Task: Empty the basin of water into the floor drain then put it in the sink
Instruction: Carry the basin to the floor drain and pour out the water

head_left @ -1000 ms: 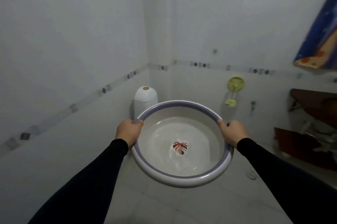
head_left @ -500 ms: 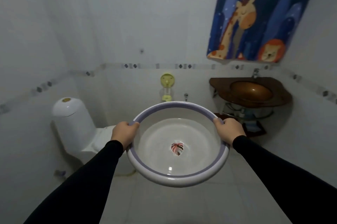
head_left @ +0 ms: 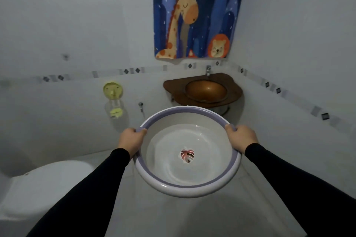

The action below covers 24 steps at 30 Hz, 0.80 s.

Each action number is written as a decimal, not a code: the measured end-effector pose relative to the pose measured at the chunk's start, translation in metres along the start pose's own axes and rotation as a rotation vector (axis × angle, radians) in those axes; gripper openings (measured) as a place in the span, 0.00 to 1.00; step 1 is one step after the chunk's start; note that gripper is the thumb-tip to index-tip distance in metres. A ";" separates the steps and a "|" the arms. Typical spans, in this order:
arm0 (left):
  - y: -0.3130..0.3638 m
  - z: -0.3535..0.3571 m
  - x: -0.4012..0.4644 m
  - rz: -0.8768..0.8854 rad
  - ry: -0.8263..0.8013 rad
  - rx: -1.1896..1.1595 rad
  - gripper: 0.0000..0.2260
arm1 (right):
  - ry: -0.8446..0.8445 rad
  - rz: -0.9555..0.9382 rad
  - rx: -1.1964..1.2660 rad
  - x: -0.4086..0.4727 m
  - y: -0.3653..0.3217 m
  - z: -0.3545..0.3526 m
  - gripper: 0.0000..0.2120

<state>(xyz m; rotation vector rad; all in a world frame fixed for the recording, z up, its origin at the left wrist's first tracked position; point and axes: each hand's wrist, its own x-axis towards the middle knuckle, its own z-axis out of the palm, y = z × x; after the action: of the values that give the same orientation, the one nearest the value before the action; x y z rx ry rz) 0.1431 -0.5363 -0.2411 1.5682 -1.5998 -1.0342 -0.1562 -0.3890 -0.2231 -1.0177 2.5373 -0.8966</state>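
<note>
Now both my hands, left [head_left: 131, 141] and right [head_left: 240, 138], grip the basin [head_left: 187, 186] rim; the sink [head_left: 205, 90] lies straight ahead, beyond it.

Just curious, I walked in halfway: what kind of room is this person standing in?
A small tiled bathroom, it seems: a white toilet sits at the lower left, a brown sink with a tap is fixed in the corner.

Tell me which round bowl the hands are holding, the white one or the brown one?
The white basin with the purple rim: the left hand and right hand grip it. The brown sink sits untouched in the wall counter behind.
</note>
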 end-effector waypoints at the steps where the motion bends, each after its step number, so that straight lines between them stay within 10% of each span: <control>1: 0.007 0.012 0.011 0.004 -0.007 0.004 0.13 | 0.005 0.016 0.009 0.013 0.004 -0.002 0.24; 24: 0.093 0.159 0.217 -0.199 0.068 -0.013 0.14 | -0.171 -0.172 0.023 0.354 -0.036 0.018 0.23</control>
<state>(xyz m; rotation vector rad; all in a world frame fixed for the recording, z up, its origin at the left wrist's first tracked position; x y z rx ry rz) -0.0543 -0.7412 -0.2487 1.7626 -1.4106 -1.0800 -0.3838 -0.6635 -0.2197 -1.2641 2.3209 -0.8410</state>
